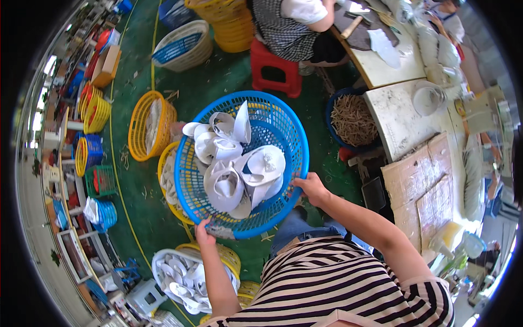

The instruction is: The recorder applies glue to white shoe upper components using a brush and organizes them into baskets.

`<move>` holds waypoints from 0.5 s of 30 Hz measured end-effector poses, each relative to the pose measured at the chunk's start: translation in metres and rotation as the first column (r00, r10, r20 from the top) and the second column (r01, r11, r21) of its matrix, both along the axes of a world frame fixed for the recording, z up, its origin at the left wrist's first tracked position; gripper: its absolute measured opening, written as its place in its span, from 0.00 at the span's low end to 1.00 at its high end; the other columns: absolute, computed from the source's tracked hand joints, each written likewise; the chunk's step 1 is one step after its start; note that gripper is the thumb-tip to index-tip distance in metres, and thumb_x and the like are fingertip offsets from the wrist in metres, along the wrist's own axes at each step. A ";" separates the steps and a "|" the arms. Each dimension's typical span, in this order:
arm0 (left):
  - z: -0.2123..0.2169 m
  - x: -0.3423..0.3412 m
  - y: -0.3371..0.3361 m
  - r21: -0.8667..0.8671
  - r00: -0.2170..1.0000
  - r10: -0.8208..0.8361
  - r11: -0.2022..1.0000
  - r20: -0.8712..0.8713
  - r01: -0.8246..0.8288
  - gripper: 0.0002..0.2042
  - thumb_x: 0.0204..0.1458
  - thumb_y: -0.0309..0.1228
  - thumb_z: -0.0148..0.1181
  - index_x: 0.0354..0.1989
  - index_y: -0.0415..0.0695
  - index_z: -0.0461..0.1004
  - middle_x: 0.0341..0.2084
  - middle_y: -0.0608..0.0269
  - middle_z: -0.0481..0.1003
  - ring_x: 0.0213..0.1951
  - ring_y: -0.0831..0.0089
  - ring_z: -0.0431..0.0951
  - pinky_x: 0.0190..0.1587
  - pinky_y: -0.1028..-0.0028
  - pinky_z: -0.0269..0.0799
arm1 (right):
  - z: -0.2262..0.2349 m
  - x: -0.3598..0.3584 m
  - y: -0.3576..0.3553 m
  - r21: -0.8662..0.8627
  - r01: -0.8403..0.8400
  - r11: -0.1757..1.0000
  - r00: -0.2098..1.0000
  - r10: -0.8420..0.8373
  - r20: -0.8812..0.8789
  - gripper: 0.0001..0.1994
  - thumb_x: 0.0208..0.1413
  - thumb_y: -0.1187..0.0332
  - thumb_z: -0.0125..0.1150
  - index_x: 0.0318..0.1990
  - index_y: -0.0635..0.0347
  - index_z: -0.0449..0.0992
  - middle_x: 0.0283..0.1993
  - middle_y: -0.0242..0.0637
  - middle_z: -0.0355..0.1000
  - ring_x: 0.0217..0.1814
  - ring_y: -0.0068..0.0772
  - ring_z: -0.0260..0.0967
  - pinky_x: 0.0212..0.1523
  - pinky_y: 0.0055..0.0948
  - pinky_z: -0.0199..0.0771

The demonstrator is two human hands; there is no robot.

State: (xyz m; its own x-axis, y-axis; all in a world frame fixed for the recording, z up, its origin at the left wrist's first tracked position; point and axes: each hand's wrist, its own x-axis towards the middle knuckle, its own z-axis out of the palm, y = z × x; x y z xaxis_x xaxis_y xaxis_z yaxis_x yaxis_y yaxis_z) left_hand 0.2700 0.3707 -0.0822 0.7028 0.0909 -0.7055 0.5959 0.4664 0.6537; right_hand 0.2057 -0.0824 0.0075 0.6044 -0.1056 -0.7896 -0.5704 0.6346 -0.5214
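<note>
A: What does the blue basket (242,163) hide?

B: Most of the yellow basket (166,182) under its left side, and the floor below. The left hand (203,233) has its fingers tucked under the near rim.

A: And the seated person (297,24) far off?

B: Cut off at the top edge; the things on the desk (395,117) are too blurred to name.

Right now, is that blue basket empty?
No, the blue basket, gripped at its rim by the left hand and right hand, holds a pile of white shoe pieces.
</note>
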 end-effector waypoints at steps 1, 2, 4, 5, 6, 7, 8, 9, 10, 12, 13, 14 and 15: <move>0.035 0.004 -0.023 0.099 0.996 -0.048 0.994 0.079 0.040 0.32 0.41 0.17 0.58 0.61 0.45 0.64 0.50 0.56 0.72 0.49 0.57 0.73 0.51 0.58 0.72 | 0.006 -0.015 -0.007 0.042 0.062 0.997 0.998 -0.062 0.002 0.12 0.54 0.76 0.58 0.47 0.67 0.73 0.38 0.40 0.74 0.33 0.34 0.75 0.36 0.37 0.82; 0.076 0.006 -0.052 0.190 0.981 -0.104 0.979 0.165 0.072 0.32 0.41 0.17 0.58 0.61 0.44 0.64 0.50 0.55 0.72 0.50 0.58 0.73 0.52 0.58 0.72 | 0.015 -0.027 -0.015 0.099 0.063 0.993 0.997 -0.066 0.030 0.14 0.55 0.76 0.59 0.50 0.66 0.72 0.41 0.40 0.74 0.36 0.35 0.75 0.38 0.38 0.82; 0.129 0.008 -0.092 0.291 0.966 -0.117 0.956 0.230 0.046 0.26 0.41 0.19 0.58 0.54 0.39 0.69 0.46 0.54 0.75 0.46 0.57 0.76 0.51 0.57 0.73 | 0.029 -0.056 -0.036 0.198 0.079 0.977 0.992 -0.097 0.085 0.19 0.56 0.76 0.59 0.56 0.65 0.69 0.47 0.42 0.73 0.42 0.36 0.74 0.42 0.40 0.82; 0.155 0.012 -0.113 0.250 0.923 -0.173 0.964 0.344 0.087 0.29 0.40 0.19 0.57 0.58 0.40 0.67 0.50 0.54 0.72 0.50 0.57 0.74 0.53 0.57 0.71 | 0.029 -0.065 -0.046 0.247 0.113 0.962 0.982 -0.147 0.122 0.21 0.56 0.77 0.59 0.59 0.63 0.68 0.49 0.41 0.72 0.45 0.36 0.74 0.44 0.40 0.82; 0.177 0.019 -0.135 0.265 0.896 -0.231 0.955 0.379 0.134 0.33 0.39 0.19 0.57 0.61 0.40 0.65 0.53 0.53 0.71 0.52 0.57 0.72 0.56 0.57 0.69 | 0.029 -0.072 -0.053 0.299 0.150 0.942 0.966 -0.204 0.159 0.24 0.57 0.77 0.59 0.61 0.62 0.66 0.51 0.41 0.71 0.48 0.36 0.73 0.47 0.40 0.81; 0.189 0.030 -0.141 0.265 0.854 -0.274 0.950 0.442 0.168 0.34 0.39 0.20 0.56 0.63 0.42 0.63 0.56 0.53 0.68 0.54 0.56 0.70 0.57 0.57 0.68 | 0.036 -0.081 -0.058 0.332 0.185 0.925 0.949 -0.256 0.184 0.24 0.57 0.76 0.59 0.62 0.60 0.65 0.54 0.40 0.70 0.50 0.34 0.71 0.48 0.39 0.80; 0.219 0.038 -0.166 0.386 0.812 -0.376 0.900 0.447 0.204 0.36 0.41 0.21 0.53 0.66 0.45 0.60 0.58 0.52 0.66 0.56 0.56 0.69 0.56 0.58 0.68 | 0.043 -0.092 -0.063 0.374 0.211 0.903 0.928 -0.305 0.213 0.25 0.58 0.75 0.59 0.64 0.59 0.64 0.57 0.39 0.69 0.52 0.32 0.70 0.50 0.39 0.78; 0.244 0.049 -0.189 0.416 0.750 -0.472 0.863 0.464 0.285 0.37 0.42 0.22 0.52 0.67 0.47 0.57 0.59 0.53 0.65 0.56 0.57 0.68 0.54 0.60 0.69 | 0.046 -0.106 -0.068 0.398 0.253 0.882 0.909 -0.358 0.215 0.26 0.58 0.75 0.59 0.64 0.58 0.63 0.58 0.38 0.68 0.51 0.31 0.69 0.50 0.38 0.77; 0.233 0.010 -0.205 0.355 0.746 -0.470 0.876 0.472 0.327 0.37 0.42 0.22 0.51 0.68 0.47 0.57 0.60 0.54 0.64 0.56 0.57 0.67 0.52 0.61 0.69 | 0.054 -0.164 -0.070 0.340 0.293 0.894 0.912 -0.368 0.182 0.27 0.58 0.75 0.59 0.65 0.58 0.62 0.59 0.37 0.68 0.50 0.29 0.69 0.51 0.37 0.76; 0.275 -0.002 -0.248 0.417 0.661 -0.558 0.825 0.502 0.380 0.37 0.42 0.21 0.51 0.68 0.47 0.57 0.59 0.54 0.65 0.56 0.59 0.68 0.49 0.64 0.70 | 0.093 -0.209 -0.077 0.365 0.381 0.849 0.859 -0.471 0.199 0.28 0.58 0.74 0.60 0.66 0.55 0.61 0.59 0.37 0.68 0.48 0.28 0.69 0.52 0.35 0.73; 0.294 -0.010 -0.279 0.436 0.615 -0.600 0.798 0.512 0.416 0.37 0.42 0.21 0.51 0.68 0.48 0.57 0.59 0.54 0.65 0.56 0.60 0.68 0.47 0.65 0.71 | 0.107 -0.233 -0.086 0.384 0.427 0.819 0.824 -0.527 0.206 0.28 0.58 0.73 0.60 0.66 0.55 0.60 0.59 0.37 0.68 0.49 0.28 0.69 0.53 0.35 0.73; 0.311 -0.020 -0.312 0.453 0.571 -0.636 0.772 0.520 0.446 0.37 0.42 0.21 0.51 0.68 0.48 0.56 0.59 0.54 0.66 0.55 0.60 0.69 0.46 0.66 0.71 | 0.116 -0.256 -0.095 0.402 0.468 0.787 0.790 -0.576 0.210 0.28 0.58 0.73 0.60 0.66 0.54 0.60 0.59 0.37 0.68 0.49 0.28 0.69 0.53 0.34 0.73; 0.321 -0.025 -0.337 0.456 0.536 -0.643 0.766 0.547 0.454 0.37 0.42 0.21 0.51 0.68 0.48 0.56 0.59 0.54 0.66 0.55 0.61 0.70 0.45 0.67 0.72 | 0.111 -0.268 -0.103 0.393 0.486 0.781 0.761 -0.599 0.248 0.28 0.59 0.72 0.59 0.66 0.53 0.60 0.59 0.38 0.69 0.51 0.31 0.70 0.55 0.35 0.73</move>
